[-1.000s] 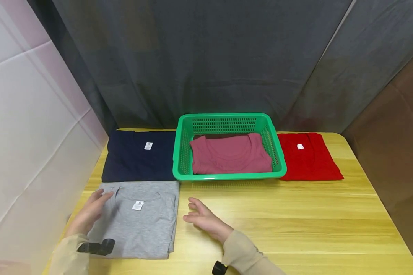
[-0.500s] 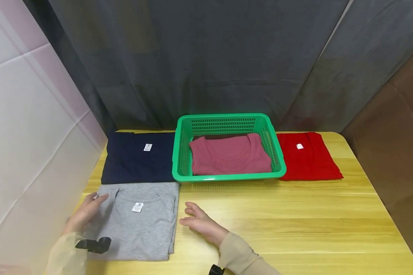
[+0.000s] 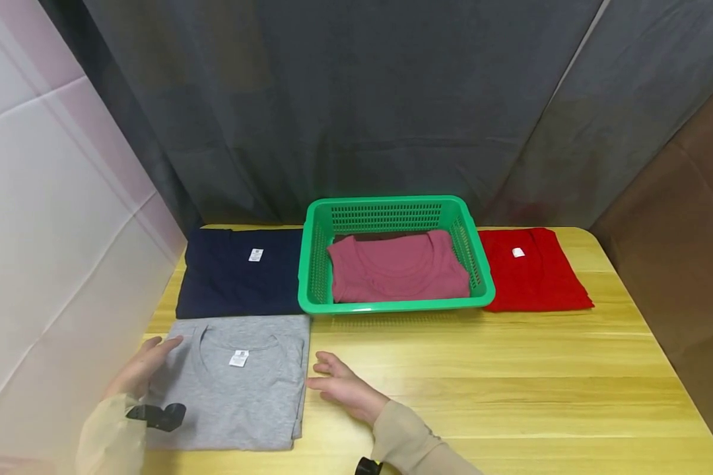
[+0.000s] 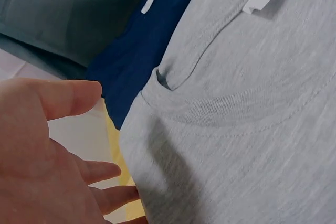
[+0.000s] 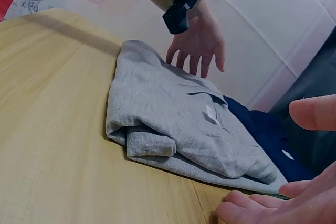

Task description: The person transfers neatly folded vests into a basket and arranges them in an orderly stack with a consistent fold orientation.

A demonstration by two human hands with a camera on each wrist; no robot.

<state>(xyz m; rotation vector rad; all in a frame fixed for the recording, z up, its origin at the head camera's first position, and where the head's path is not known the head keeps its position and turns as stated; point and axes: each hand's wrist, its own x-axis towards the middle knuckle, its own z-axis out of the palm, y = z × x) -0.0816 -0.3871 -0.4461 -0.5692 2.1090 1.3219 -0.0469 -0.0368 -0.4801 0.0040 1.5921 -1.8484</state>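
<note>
Right wrist shows side folds [image 5: 152,145] of gry tee [image 5: 157,95], unlike L cam.

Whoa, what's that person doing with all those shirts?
A person holds both hands open around a folded grey shirt on the table: the left hand at its left edge, the right hand by its right edge. Neither hand grips it. A folded pink shirt lies in the green basket, with a navy shirt and a red shirt on either side of the basket.
</note>
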